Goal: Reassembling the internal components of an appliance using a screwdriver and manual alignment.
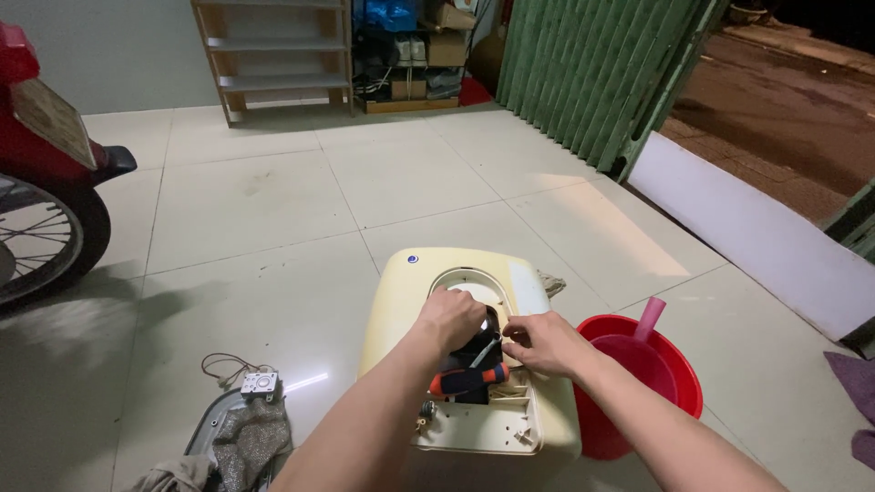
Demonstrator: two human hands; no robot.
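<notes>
Left hand (448, 314): fingers curled down into the round opening (474, 290) of the cream housing; what they grip, if anything, is hidden by the knuckles, so their hold cannot be told.

Right hand (540, 341): fingers pinched close together at the right edge of the same opening, seemingly on a small part or thin wire; too small to confirm.

Screwdriver (469, 380): red-and-black handle, lying loose on the housing just below both hands, held by neither.

Cream housing (396, 310): rounded appliance body, lying flat on the tiled floor (264, 200). Its opening is exposed and dark inner parts show, so by appearance the cover is already off; the work inside the opening looks unfinished.

Grey cover plate (214, 424): on the floor to the left, with a cloth (251, 437) on it and a small white part with wires (260, 384) beside it.

Red basin (679, 369): just right of the housing, pink scoop handle (650, 317) standing in it.

Farther out: motorbike wheel (36, 237) at left, wooden shelving (273, 55) at back, green folding gate (592, 73) at right.
</notes>
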